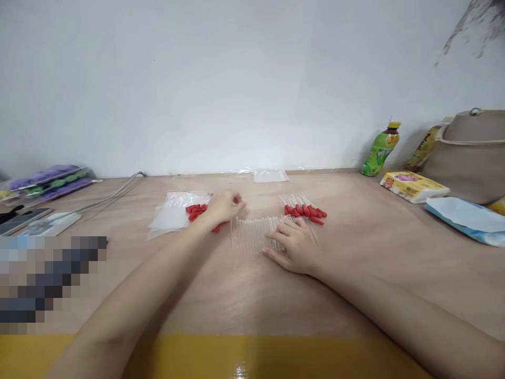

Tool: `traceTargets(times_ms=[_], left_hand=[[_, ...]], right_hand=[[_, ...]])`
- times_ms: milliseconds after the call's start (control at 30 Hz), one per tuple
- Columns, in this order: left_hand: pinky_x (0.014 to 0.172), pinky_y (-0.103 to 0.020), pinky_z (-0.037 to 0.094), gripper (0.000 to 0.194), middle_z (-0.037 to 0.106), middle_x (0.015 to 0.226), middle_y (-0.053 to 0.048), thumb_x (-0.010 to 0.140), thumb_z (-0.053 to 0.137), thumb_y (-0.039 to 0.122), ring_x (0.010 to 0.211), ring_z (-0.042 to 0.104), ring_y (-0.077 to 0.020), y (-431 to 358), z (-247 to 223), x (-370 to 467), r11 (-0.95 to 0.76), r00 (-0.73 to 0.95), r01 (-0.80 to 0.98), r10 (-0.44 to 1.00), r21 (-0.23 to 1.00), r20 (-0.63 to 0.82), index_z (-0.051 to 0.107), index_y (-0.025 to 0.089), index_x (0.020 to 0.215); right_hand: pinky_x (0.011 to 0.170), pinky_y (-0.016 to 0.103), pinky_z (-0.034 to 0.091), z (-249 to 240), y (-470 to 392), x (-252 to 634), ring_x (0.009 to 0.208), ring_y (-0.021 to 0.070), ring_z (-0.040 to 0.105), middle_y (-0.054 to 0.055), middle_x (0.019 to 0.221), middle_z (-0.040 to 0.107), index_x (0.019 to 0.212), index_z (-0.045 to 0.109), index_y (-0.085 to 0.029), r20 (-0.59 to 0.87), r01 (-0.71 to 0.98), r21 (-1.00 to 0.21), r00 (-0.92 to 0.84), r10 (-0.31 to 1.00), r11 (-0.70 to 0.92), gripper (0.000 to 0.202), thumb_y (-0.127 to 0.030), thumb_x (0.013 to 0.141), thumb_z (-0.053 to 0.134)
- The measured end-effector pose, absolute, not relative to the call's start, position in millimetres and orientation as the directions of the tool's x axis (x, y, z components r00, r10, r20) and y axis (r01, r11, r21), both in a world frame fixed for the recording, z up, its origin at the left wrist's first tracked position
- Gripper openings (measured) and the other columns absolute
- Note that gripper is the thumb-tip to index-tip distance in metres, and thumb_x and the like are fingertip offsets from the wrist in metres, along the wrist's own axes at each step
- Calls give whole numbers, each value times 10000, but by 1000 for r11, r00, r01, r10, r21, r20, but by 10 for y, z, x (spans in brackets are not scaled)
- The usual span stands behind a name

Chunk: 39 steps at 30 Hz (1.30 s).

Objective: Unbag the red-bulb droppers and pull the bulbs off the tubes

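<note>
A row of thin clear sticks (250,234) lies side by side on the table in the middle. My right hand (294,245) rests palm down over the right part of that row, fingers spread. Above the row's left end is my left hand (228,206), its fingers curled together; whatever they hold, if anything, is too small to make out. Small red pieces (196,210) lie left of my left hand, partly on clear plastic bags (169,215). Beyond my right hand, several red-tipped pieces with pale sticks (305,210) lie in a group.
At the back wall lies a white packet (270,176). Toward the right are a green bottle (382,150), a yellow tissue pack (414,186), a blue-white packet (467,218) and a beige bag (467,152). Purple-green packs (51,183), a cable (114,196) and a phone (26,221) lie left.
</note>
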<state>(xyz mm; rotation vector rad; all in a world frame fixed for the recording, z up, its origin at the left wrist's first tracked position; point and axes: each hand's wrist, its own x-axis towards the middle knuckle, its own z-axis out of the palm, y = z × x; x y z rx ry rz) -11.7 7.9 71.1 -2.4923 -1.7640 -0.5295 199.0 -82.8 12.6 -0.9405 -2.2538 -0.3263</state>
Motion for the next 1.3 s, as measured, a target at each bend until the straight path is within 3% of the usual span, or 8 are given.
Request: traceTargets(times_ms=[167, 367, 633, 767, 967, 1100, 1167, 1300], left_hand=[[746, -276, 445, 171, 648, 866, -35, 751, 556, 345, 826, 591, -181, 45, 548, 564, -521, 465, 831, 842, 193, 273, 620, 192, 790], [793, -341, 434, 243, 645, 857, -51, 740, 568, 421, 859, 586, -221, 106, 503, 974, -515, 471, 825, 854, 232, 220, 589, 184, 788], [818, -355, 422, 277, 650, 898, -16, 752, 553, 339, 871, 589, -207, 199, 476, 1045, -557, 526, 792, 831, 251, 183, 537, 224, 1004], [807, -350, 427, 139, 653, 886, -34, 745, 533, 254, 864, 594, -215, 199, 447, 1059, -542, 495, 799, 838, 258, 228, 586, 205, 864], [719, -310, 463, 171, 659, 830, -66, 790, 469, 230, 784, 613, -195, 90, 453, 854, -442, 320, 826, 879, 350, 354, 541, 171, 934], [653, -238, 484, 209, 650, 825, -25, 789, 464, 196, 712, 616, -132, -179, 492, 449, -471, 304, 774, 863, 423, 404, 490, 178, 996], [671, -221, 491, 188, 643, 880, -38, 761, 478, 148, 768, 620, -127, -360, 507, 193, -611, 382, 641, 779, 465, 497, 511, 163, 945], [717, -247, 497, 181, 651, 847, -34, 766, 466, 145, 777, 620, -139, -653, 493, -245, -794, 602, 533, 599, 293, 528, 568, 169, 914]], right_hand=[[695, 320, 261, 78, -880, 2177, 592, 119, 419, -14, 530, 527, 693, 652, -207, 677, 608, 51, -605, 420, 792, 226, -337, 817, 515], [699, 312, 269, 29, -736, 2376, 565, 112, 418, -16, 492, 504, 590, 625, -196, 699, 664, 4, -536, 473, 747, 279, -301, 820, 508], [697, 311, 273, 31, -714, 2371, 547, 109, 416, -20, 470, 494, 551, 606, -194, 711, 663, 24, -537, 453, 748, 305, -295, 821, 507], [690, 313, 272, 37, -720, 2364, 541, 109, 414, -22, 468, 492, 552, 607, -198, 724, 669, 28, -526, 446, 743, 305, -299, 821, 507], [694, 315, 289, 32, -717, 2364, 531, 105, 415, -25, 462, 489, 559, 609, -198, 760, 682, 16, -484, 434, 732, 283, -279, 815, 519], [674, 312, 334, 50, -722, 2337, 579, 121, 476, -2, 580, 564, 733, 646, -192, 818, 710, -47, -376, 435, 702, 129, -259, 792, 553], [695, 326, 378, 57, -719, 2309, 700, 161, 538, 47, 752, 612, 919, 635, -177, 847, 728, -90, -303, 438, 679, 183, -278, 784, 564], [839, 408, 411, 66, -707, 2237, 1006, 250, 526, 115, 1092, 574, 1208, 498, -188, 845, 731, -77, -313, 434, 678, 449, -346, 791, 552]])
